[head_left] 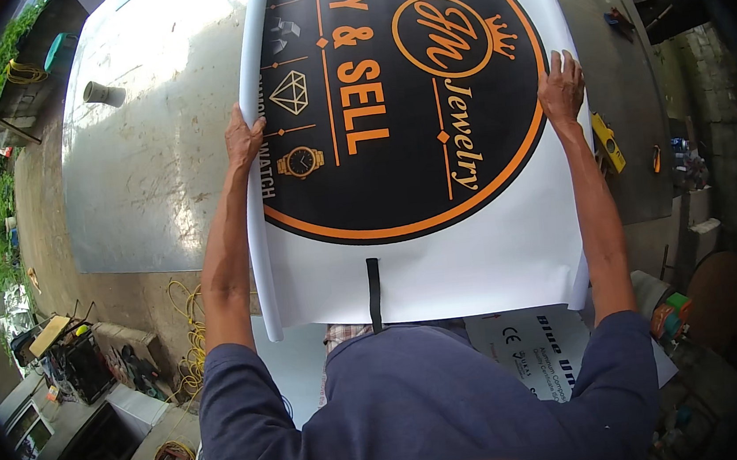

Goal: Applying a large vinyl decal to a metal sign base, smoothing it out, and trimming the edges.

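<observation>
A large white printed vinyl sheet (443,267) spreads in front of me, with a black disc ringed in orange. On the disc are orange and white lettering, a crown, a diamond and a watch picture. Its left edge is curled into a long roll, and my left hand (244,140) is closed round that roll beside the watch picture. At the right edge, which also curls, my right hand (561,87) grips the sheet, thumb toward the orange ring. Some fingertips of both hands are hidden. A short black strip (374,291) lies on the white margin nearest my body.
Under the vinyl sheet is a broad shiny metal sheet (158,161), with a cup-like cylinder (103,93) on it at left. A yellow level-like tool (609,143) and an orange-handled tool (657,158) lie at right. Yellow cable (191,336) coils at lower left, near stacked equipment (74,351).
</observation>
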`<control>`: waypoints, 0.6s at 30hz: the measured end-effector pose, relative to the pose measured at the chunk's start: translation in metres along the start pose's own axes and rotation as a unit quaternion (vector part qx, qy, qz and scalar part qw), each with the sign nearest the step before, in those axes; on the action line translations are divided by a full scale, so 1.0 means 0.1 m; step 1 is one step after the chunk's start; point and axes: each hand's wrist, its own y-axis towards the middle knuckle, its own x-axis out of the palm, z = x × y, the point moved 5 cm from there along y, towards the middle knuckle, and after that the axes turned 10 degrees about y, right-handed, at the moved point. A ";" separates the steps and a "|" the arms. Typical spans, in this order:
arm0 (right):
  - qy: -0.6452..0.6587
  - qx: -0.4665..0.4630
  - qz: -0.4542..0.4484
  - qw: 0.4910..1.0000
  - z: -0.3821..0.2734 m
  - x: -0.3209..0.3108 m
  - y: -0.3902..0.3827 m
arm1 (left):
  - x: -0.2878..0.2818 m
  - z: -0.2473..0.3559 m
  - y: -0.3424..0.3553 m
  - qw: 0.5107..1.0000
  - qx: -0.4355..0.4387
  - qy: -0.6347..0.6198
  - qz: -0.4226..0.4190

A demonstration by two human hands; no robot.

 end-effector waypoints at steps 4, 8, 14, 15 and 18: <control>0.218 -0.120 -0.035 0.968 -1.89 0.26 -0.61 | -0.03 0.00 -0.09 1.000 0.020 0.018 0.007; 0.267 -0.059 -0.123 0.954 -2.82 0.83 -0.91 | 0.04 0.42 -0.06 0.995 0.062 0.076 0.014; 0.183 -0.065 -0.076 0.978 -3.02 1.05 -1.02 | -0.01 0.71 0.17 0.892 0.319 0.316 0.043; 0.182 -0.064 -0.076 0.978 -3.04 1.05 -1.04 | 0.05 0.75 0.27 0.847 0.411 0.337 -0.005; 0.177 -0.072 -0.078 0.979 -3.12 1.04 -1.00 | 0.21 0.62 0.76 0.804 0.456 0.378 -0.059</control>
